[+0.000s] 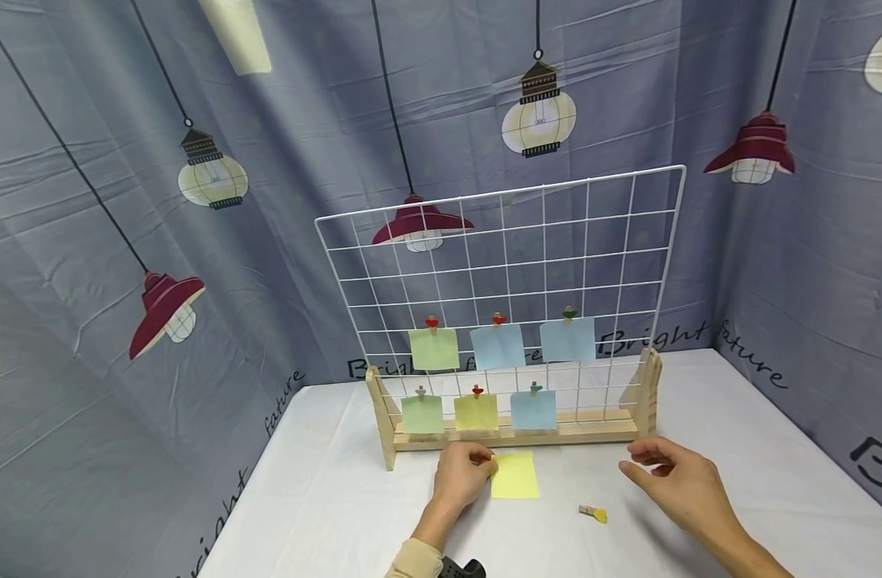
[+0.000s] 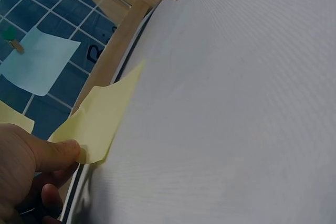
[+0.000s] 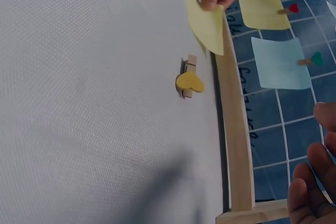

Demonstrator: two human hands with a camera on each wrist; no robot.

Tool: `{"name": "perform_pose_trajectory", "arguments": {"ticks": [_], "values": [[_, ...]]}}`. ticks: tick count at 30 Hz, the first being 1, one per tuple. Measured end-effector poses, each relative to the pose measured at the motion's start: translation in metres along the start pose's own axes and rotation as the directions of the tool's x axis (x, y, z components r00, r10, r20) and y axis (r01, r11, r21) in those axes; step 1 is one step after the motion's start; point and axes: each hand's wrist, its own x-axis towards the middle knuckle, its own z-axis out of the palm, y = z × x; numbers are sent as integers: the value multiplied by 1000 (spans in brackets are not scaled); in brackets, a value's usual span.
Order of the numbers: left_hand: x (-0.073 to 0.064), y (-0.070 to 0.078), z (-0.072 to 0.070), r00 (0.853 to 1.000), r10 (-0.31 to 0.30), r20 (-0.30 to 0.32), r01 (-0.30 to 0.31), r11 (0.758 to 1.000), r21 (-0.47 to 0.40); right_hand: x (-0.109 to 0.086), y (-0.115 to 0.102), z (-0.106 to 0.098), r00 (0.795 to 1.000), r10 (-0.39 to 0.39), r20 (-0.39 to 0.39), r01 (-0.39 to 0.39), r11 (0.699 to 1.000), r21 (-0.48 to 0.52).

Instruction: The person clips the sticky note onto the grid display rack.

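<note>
A yellow sticky note [image 1: 515,475] is pinched at its left edge between the thumb and fingers of my left hand [image 1: 461,475]. In the left wrist view the note [image 2: 102,116] looks slightly bent, its far corner pointing away from the thumb. My right hand [image 1: 682,486] hovers over the table's right side, fingers loosely bent and holding nothing. Between the hands lies a small wooden clothespin [image 1: 593,512] with a yellow heart, which the right wrist view shows as a heart clothespin [image 3: 189,80] on the white cloth.
Behind the hands stands a white wire grid [image 1: 506,265] on a wooden base [image 1: 513,437]. Several green, yellow and blue notes hang on it from clothespins, among them a blue note [image 1: 567,340] in the upper row. Patterned grey-blue curtains surround the white table [image 1: 325,482].
</note>
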Motion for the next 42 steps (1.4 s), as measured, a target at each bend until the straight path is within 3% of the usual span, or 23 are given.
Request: {"name": "perform_pose_trajectory", "arguments": {"ticks": [7,15,30,42], "values": [[1,5,-12,999,32,9,-32,999,-24,1,-1,3,1000,-11,2,11,1000,9],[2,18,-24,1000,14,15,-14,998,-58,1,-2,6,1000,-16,4,16,1000,6],[1,39,-54,999,21,-26,-25,986,-163,-3,-3,11,999,16,51,-17,1000,13],[2,41,-63,1000,4,-31,-9,983,-181,-8,-5,18,998,-1,66,-2,999,46]]}}
